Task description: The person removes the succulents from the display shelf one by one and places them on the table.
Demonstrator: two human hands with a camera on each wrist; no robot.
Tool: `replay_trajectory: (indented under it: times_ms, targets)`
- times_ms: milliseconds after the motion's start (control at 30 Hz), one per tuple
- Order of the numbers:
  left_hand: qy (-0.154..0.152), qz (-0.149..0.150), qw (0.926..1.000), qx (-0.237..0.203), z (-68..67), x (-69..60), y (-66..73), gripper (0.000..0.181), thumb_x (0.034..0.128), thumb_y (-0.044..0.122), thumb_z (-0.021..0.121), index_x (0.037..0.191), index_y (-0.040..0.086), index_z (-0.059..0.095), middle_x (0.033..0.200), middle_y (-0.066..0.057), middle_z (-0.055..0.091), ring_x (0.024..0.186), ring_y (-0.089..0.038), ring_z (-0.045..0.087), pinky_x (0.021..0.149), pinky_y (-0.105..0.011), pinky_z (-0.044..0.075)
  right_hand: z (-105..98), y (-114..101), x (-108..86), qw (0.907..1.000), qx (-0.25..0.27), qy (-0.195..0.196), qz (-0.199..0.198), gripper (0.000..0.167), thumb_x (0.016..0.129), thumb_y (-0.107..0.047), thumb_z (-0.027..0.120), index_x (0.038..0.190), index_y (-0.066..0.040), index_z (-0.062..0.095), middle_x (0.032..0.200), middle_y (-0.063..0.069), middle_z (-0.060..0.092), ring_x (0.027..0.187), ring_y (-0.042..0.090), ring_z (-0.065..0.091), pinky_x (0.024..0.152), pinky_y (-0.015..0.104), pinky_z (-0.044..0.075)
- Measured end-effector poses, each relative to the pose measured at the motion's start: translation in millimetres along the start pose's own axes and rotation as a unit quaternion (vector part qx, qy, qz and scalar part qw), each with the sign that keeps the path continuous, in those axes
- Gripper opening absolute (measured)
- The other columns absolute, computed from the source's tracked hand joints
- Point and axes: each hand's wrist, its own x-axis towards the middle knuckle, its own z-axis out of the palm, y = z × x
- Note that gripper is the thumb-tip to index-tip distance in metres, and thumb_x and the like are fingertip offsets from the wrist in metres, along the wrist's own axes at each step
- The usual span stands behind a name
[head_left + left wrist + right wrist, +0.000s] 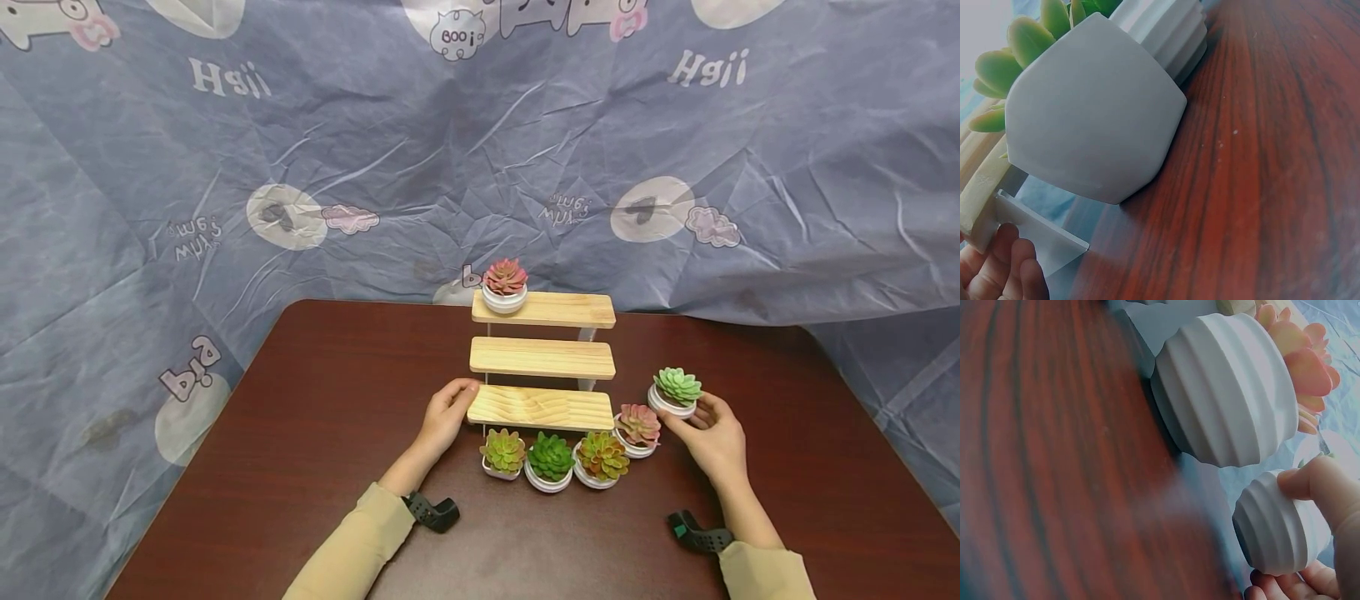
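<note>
My right hand (716, 437) grips a white ribbed pot (1275, 525) between thumb and fingers; a pale green succulent (678, 387) sits in it, right of the stand. Whether its base touches the table is hard to tell. At the left end of the lowest board of a three-tier wooden display stand (542, 407), my left hand (444, 417) holds the board's edge, fingers curled by the clear side support (1044, 234). A potted pink-red succulent (505, 286) stands on the top board's left end. Another potted pink succulent (637, 429) is just left of the held pot.
In front of the stand, a yellow-green succulent (503, 451) in an angular white pot (1094, 112), a dark green succulent (551, 457) and an orange-green succulent (602, 457) form a row on the dark wooden table (337, 367). A printed grey-blue cloth (420, 167) hangs behind.
</note>
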Motion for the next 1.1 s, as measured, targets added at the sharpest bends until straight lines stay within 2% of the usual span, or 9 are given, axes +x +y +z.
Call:
replay_trajectory:
  times_ms: [167, 400, 633, 900, 1100]
  targets:
    - [0.000, -0.005, 1.0000, -0.002, 0.3, -0.1, 0.8, 0.024, 0.0990, 0.015, 0.050, 0.105, -0.004, 0.064, 0.070, 0.002, 0.052, 0.064, -0.012, 0.048, 0.063, -0.031, 0.042, 0.2, 3.1, 1.2, 1.0000, -0.002, -0.007, -0.006, 0.074, 0.080, -0.025, 0.076, 0.135, 0.007, 0.038, 0.123, 0.029, 0.051, 0.110, 0.039, 0.052, 0.065, 0.001, 0.035]
    - [0.002, -0.001, 1.0000, 0.000, 0.5, -0.2, 0.6, 0.024, 0.0991, 0.014, 0.049, 0.105, -0.004, 0.064, 0.074, 0.001, 0.054, 0.066, -0.008, 0.048, 0.064, -0.028, 0.042, 0.6, 5.1, 1.2, 0.9998, -0.010, -0.011, -0.015, 0.074, 0.080, -0.022, 0.076, 0.135, 0.009, 0.037, 0.124, 0.030, 0.050, 0.112, 0.041, 0.052, 0.064, 0.000, 0.034]
    - [0.004, 0.000, 1.0000, -0.004, 0.6, 0.3, 0.3, 0.024, 0.0990, 0.014, 0.050, 0.105, -0.004, 0.064, 0.079, -0.002, 0.059, 0.069, -0.009, 0.051, 0.066, -0.031, 0.044, 1.0, 6.4, 0.9, 0.9994, -0.019, -0.013, -0.026, 0.073, 0.080, -0.022, 0.076, 0.133, 0.010, 0.038, 0.123, 0.031, 0.050, 0.110, 0.042, 0.053, 0.064, 0.000, 0.034]
    - [0.005, 0.001, 1.0000, 0.004, 0.4, -0.1, 1.6, 0.024, 0.0990, 0.014, 0.050, 0.105, -0.004, 0.064, 0.076, 0.000, 0.056, 0.068, -0.009, 0.050, 0.064, -0.028, 0.043, 0.4, 5.1, 1.3, 0.9990, -0.022, -0.018, -0.035, 0.072, 0.080, -0.022, 0.076, 0.132, 0.010, 0.038, 0.122, 0.031, 0.050, 0.110, 0.042, 0.052, 0.065, 0.000, 0.034]
    - [0.005, 0.003, 1.0000, 0.005, 0.6, -0.1, 1.4, 0.024, 0.0991, 0.014, 0.049, 0.105, -0.004, 0.064, 0.072, 0.001, 0.053, 0.066, -0.013, 0.048, 0.062, -0.026, 0.041, -2.3, 2.7, 1.1, 0.9984, -0.016, -0.038, -0.039, 0.074, 0.081, -0.020, 0.076, 0.134, 0.013, 0.034, 0.124, 0.033, 0.048, 0.111, 0.043, 0.051, 0.066, 0.000, 0.033]
